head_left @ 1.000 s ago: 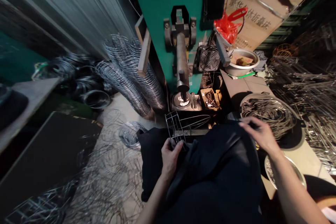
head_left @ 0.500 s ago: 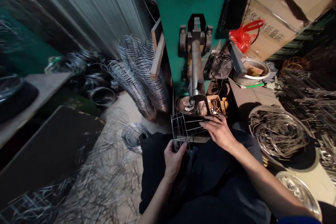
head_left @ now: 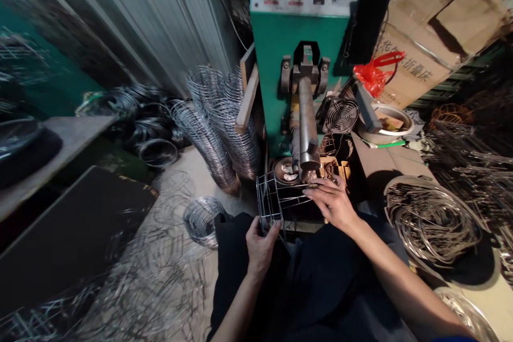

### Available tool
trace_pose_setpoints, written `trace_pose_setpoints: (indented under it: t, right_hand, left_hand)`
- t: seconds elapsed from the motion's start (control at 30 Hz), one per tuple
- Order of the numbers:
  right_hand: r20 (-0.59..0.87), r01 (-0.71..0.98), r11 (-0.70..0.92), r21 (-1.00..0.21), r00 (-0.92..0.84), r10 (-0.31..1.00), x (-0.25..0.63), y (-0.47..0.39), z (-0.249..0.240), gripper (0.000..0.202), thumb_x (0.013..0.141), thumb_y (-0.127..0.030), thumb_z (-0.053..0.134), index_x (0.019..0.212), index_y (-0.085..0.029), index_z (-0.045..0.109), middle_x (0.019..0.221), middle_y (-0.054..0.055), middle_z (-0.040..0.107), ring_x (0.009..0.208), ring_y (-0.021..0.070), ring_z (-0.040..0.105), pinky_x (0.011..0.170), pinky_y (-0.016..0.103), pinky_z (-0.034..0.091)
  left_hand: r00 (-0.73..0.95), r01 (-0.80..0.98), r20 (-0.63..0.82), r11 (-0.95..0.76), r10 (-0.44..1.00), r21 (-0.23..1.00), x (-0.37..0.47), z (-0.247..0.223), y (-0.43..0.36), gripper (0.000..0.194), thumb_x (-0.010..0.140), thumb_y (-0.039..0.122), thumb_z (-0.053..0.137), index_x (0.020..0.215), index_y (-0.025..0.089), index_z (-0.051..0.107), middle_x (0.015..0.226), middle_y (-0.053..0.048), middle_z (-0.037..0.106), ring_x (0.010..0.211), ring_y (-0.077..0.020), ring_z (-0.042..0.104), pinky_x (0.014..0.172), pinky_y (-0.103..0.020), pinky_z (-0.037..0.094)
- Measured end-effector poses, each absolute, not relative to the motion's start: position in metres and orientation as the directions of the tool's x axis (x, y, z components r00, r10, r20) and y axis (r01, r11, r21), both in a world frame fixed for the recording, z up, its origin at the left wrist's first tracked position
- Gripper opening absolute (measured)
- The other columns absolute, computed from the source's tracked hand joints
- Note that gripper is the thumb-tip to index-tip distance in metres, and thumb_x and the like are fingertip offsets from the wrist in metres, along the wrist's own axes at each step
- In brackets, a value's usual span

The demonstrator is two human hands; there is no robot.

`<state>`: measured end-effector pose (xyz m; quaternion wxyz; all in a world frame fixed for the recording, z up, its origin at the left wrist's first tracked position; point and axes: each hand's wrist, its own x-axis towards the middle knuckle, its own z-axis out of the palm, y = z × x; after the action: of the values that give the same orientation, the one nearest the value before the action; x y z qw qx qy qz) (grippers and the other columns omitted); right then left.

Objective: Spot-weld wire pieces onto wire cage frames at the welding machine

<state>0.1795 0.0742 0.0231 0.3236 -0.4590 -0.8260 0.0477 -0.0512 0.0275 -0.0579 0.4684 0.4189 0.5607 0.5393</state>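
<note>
A small wire basket frame (head_left: 269,199) of thin metal rods is held below the machine's thick round metal arm (head_left: 308,128). My left hand (head_left: 261,243) is closed on its lower left corner, with thumb and fingers pinching the rods. At the basket's right end my right hand (head_left: 334,200) grips with its fingertips, just under the arm's tip. What exactly the right fingertips pinch is partly hidden. The arm juts out from a green machine (head_left: 272,37) with a switch panel and one lit green light.
Tall stacks of wire rings (head_left: 212,144) stand left of the machine, near a wire coil (head_left: 202,219). On the right are a basin of bent wires (head_left: 435,222), a white bowl (head_left: 387,131), a red plastic bag (head_left: 374,75) and a cardboard box (head_left: 425,48). Loose wire litters the left floor.
The view has tilted up, bringing more of the switch panel into sight. Both hands keep hold of the wire basket frame, whose left end has shifted slightly left relative to the machine.
</note>
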Motion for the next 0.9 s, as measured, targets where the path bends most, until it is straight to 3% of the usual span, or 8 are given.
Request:
trace_pose_setpoints:
  t: [0.43, 0.67, 0.9]
  right_hand:
    - [0.523, 0.752, 0.56, -0.347, -0.341, 0.781, 0.174, 0.087, 0.018, 0.021, 0.099, -0.024, 0.053, 0.11, -0.029, 0.071, 0.104, 0.002, 0.077, 0.113, 0.0216, 0.064, 0.109, 0.048, 0.023]
    - [0.513, 0.786, 0.441, -0.433, -0.187, 0.838, 0.185, 0.088, 0.018, 0.02, 0.097, -0.037, 0.057, 0.087, -0.024, 0.069, 0.092, 0.002, 0.076, 0.102, 0.0225, 0.066, 0.104, 0.043, 0.029]
    - [0.552, 0.814, 0.426, -0.395, -0.16, 0.818, 0.183, 0.105, 0.016, 0.021, 0.097, -0.036, 0.056, 0.088, -0.024, 0.071, 0.092, 0.004, 0.076, 0.102, 0.0242, 0.064, 0.102, 0.046, 0.03]
  left_hand:
    - [-0.198, -0.033, -0.053, 0.047, 0.979, 0.998, -0.057, -0.057, 0.045, 0.045, 0.075, 0.043, 0.077, 0.066, 0.02, 0.039, 0.063, 0.007, 0.032, 0.057, -0.0082, 0.03, 0.052, -0.019, 0.031]
    - [-0.186, -0.023, -0.085, 0.082, 0.979, 0.996, -0.057, -0.045, 0.047, 0.047, 0.076, 0.047, 0.075, 0.065, 0.02, 0.038, 0.062, 0.007, 0.034, 0.056, -0.0083, 0.031, 0.052, -0.02, 0.031]
    - [-0.191, 0.023, -0.039, 0.044, 0.981, 0.999, -0.062, -0.043, 0.076, 0.049, 0.074, 0.048, 0.075, 0.063, 0.02, 0.036, 0.06, 0.007, 0.031, 0.055, -0.0083, 0.029, 0.051, -0.02, 0.028]
